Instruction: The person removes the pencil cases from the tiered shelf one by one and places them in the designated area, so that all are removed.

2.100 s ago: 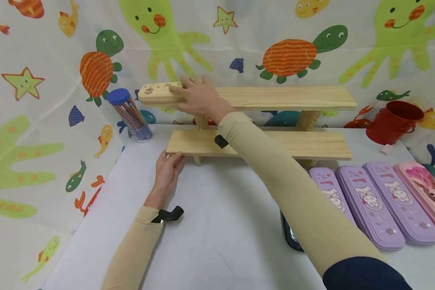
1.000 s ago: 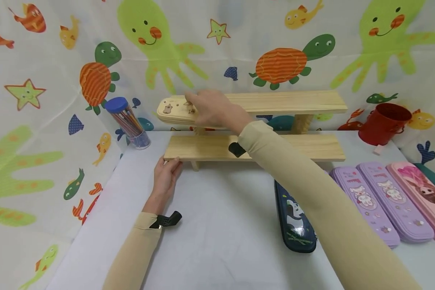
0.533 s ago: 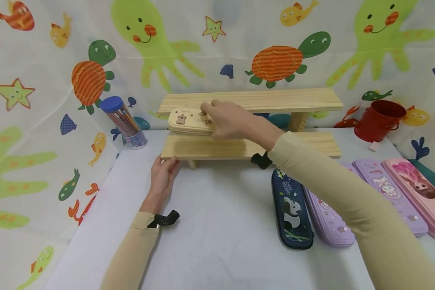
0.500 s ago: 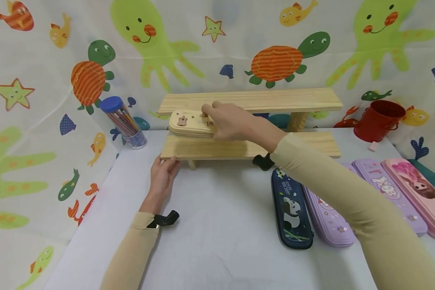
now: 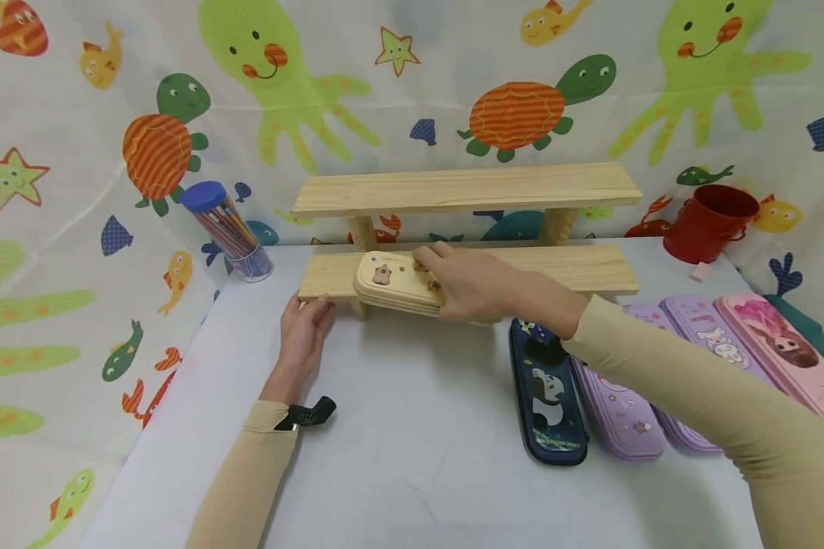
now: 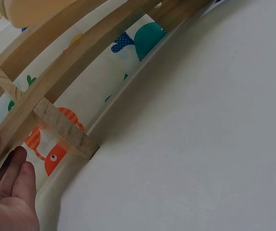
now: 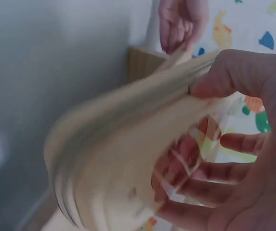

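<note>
My right hand (image 5: 484, 286) grips a cream pencil case (image 5: 394, 280) with small brown bear prints, holding it from above by its right part. In the head view the case overlaps the front edge of the lower plank of a two-tier wooden shelf (image 5: 542, 267). The right wrist view shows the thumb on the pencil case's (image 7: 104, 139) edge and the fingers over its face. At the shelf's left end, my left hand (image 5: 300, 339) holds the lower plank, thumb above and fingers below, as the left wrist view also shows.
A navy panda pencil case (image 5: 549, 393) lies right of centre, beside several lilac cases (image 5: 618, 415) and a pink one (image 5: 790, 351). A red bucket (image 5: 710, 223) stands back right, a small pink block (image 5: 699, 271) before it. A blue-lidded pencil tub (image 5: 226, 231) leans back left.
My right hand has taken the cream pencil case off the upper plank and brought it down, forward and to the right. My left hand stays on the lower plank.
</note>
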Demonstrator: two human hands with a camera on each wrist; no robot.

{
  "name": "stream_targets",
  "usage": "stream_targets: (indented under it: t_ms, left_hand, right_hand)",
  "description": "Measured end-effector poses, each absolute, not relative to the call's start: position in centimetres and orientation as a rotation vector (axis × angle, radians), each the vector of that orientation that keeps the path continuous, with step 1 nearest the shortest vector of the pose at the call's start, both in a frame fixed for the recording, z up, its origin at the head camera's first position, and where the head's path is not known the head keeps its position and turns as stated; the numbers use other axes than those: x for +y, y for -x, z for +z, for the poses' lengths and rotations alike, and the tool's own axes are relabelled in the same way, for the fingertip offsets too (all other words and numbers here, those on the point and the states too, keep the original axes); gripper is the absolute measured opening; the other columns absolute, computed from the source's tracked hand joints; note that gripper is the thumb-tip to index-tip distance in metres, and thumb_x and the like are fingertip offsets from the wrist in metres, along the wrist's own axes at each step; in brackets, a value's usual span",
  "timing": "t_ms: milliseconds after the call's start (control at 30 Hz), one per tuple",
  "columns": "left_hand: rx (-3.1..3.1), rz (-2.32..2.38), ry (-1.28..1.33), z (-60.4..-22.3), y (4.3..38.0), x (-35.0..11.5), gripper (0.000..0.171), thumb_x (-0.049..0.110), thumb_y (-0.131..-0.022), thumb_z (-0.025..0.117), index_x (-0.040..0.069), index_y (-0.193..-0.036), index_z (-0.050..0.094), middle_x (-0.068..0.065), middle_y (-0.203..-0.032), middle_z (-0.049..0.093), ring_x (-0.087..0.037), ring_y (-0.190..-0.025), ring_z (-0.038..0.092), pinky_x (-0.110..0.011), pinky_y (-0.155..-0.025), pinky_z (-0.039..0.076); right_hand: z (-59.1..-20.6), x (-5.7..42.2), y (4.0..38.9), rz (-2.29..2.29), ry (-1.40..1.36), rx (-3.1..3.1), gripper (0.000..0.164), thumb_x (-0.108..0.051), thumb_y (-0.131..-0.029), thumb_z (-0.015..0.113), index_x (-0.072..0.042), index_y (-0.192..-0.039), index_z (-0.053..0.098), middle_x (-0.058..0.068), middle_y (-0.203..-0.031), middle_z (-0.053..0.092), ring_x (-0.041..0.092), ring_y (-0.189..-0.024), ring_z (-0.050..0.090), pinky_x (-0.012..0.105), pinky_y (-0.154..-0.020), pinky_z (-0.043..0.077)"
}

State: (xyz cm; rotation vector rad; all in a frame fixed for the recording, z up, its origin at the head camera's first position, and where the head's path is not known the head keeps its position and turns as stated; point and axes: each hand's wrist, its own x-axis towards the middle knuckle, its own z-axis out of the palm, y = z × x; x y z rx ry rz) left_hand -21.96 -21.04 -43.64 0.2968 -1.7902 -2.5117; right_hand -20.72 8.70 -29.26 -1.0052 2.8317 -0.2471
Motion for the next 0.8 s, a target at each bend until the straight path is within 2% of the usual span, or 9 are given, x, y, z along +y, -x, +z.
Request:
stream_targets:
  t_ms: [233, 400, 600, 800]
  left_hand:
    - [-1.804, -2.516, -0.245, -43.7, 21.8, -21.1, 0.062, 0.007, -0.101, 0.052, 0.007, -0.156, 0.021, -0.016, -0.155, 0.038, -0.023, -0.141, 0.045, -0.024, -0.115, 0.044]
    - [-1.784, -2.516, -0.247, -43.7, 22.0, -21.1, 0.062, 0.005, -0.101, 0.051, 0.006, -0.155, 0.021, -0.016, -0.156, 0.037, -0.023, -0.141, 0.045, -0.025, -0.115, 0.045]
    - [-1.787, -2.513, -0.258, -43.8, 22.0, -21.1, 0.060, 0.006, -0.102, 0.051, 0.007, -0.155, 0.023, -0.016, -0.156, 0.037, -0.023, -0.142, 0.044, -0.027, -0.116, 0.044]
    - [-1.813, -2.503, -0.244, -43.8, 22.1, -21.1, 0.062, 0.009, -0.102, 0.052, 0.009, -0.156, 0.022, -0.015, -0.157, 0.035, -0.023, -0.143, 0.043, -0.028, -0.118, 0.042]
  right_hand:
    - [-30.8, 10.3, 18.0, -0.326, 0.909, 2.725, 0.081, -0.034, -0.079, 0.071, -0.023, -0.150, 0.032, 0.003, -0.122, 0.054, 0.020, -0.081, 0.057, 0.026, -0.064, 0.047]
    - [-32.5, 10.9, 16.0, -0.383, 0.873, 2.654, 0.078, -0.040, -0.080, 0.072, -0.027, -0.149, 0.035, 0.000, -0.125, 0.054, 0.019, -0.086, 0.059, 0.025, -0.066, 0.050]
    - [-34.5, 10.9, 14.2, -0.423, 0.855, 2.630, 0.075, -0.041, -0.078, 0.072, -0.025, -0.145, 0.042, -0.003, -0.115, 0.055, 0.016, -0.084, 0.056, 0.024, -0.064, 0.048]
    - [-36.0, 10.5, 13.1, -0.443, 0.783, 2.685, 0.074, -0.040, -0.076, 0.072, -0.022, -0.142, 0.045, -0.001, -0.102, 0.051, 0.015, -0.064, 0.052, 0.025, -0.049, 0.042]
